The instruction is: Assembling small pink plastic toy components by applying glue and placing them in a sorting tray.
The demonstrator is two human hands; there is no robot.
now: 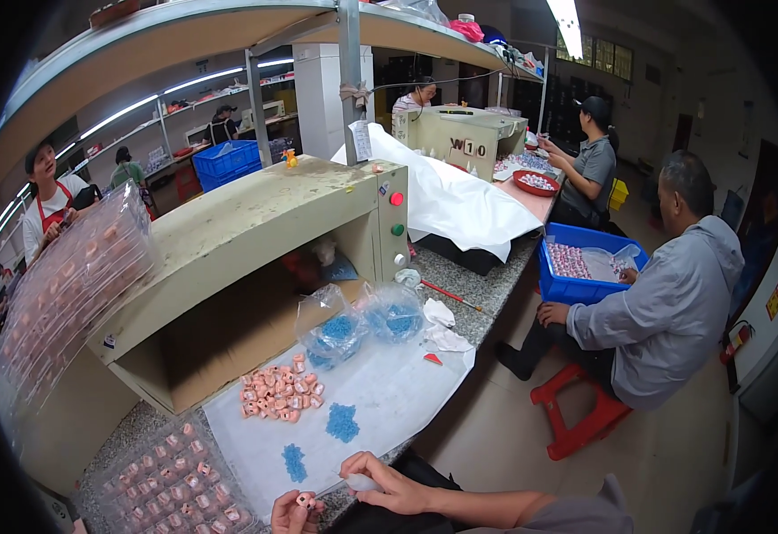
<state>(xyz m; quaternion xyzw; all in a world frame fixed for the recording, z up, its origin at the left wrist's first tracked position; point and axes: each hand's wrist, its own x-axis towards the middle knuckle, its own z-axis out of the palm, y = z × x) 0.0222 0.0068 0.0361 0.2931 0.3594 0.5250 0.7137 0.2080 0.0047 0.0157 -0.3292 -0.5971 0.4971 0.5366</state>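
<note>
My left hand [293, 516] is closed on a small pink figure piece [306, 500] with dark spots, held at the lower edge of the bench. Just right of it, my right hand [393, 488] grips a small whitish, rounded bottle-like thing [362, 482], partly covered by the fingers. Beyond my hands, a white sheet [389, 392] bears a pile of similar pink pieces [282, 389] and two patches of tiny blue pieces [343, 423]. At the sheet's far side stand clear bags [336, 327] with more blue pieces.
A clear compartment tray [171, 485] of pink pieces lies at lower left. Behind the sheet stands a beige open-fronted machine [255, 267]; stacked plastic trays [77, 285] lean on its left. At right, a person [665, 285] sits on a red stool [576, 409] by a blue crate [576, 285].
</note>
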